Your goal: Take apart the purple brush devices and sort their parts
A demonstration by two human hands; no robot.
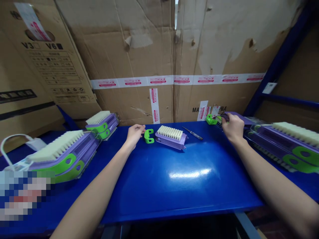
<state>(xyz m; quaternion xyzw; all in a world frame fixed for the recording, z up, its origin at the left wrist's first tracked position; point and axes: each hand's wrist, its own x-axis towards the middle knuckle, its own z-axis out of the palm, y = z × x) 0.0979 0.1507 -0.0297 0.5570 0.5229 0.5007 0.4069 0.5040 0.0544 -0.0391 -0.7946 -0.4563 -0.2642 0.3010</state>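
My left hand (136, 135) is closed, its fingertips pinched at the left edge of a green C-shaped plastic bracket (149, 136). Just right of that bracket lies a small purple brush block (170, 136) with cream bristles on top. A thin screwdriver (193, 133) with a clear handle rests behind and to the right of the block. Farther right, my right hand (233, 126) reaches to the back of the table. Its fingers are curled round a small dark piece, mostly hidden by the hand. Beside these fingers sits another green plastic part (211, 119).
Larger purple-and-green brush units (64, 154) stand at the left, one behind another. More such units (291, 146) line the right side. A white cable plug (36, 143) is at far left. Cardboard (134, 63) walls the back of the blue table (159, 196); a blue post (281, 63) rises right.
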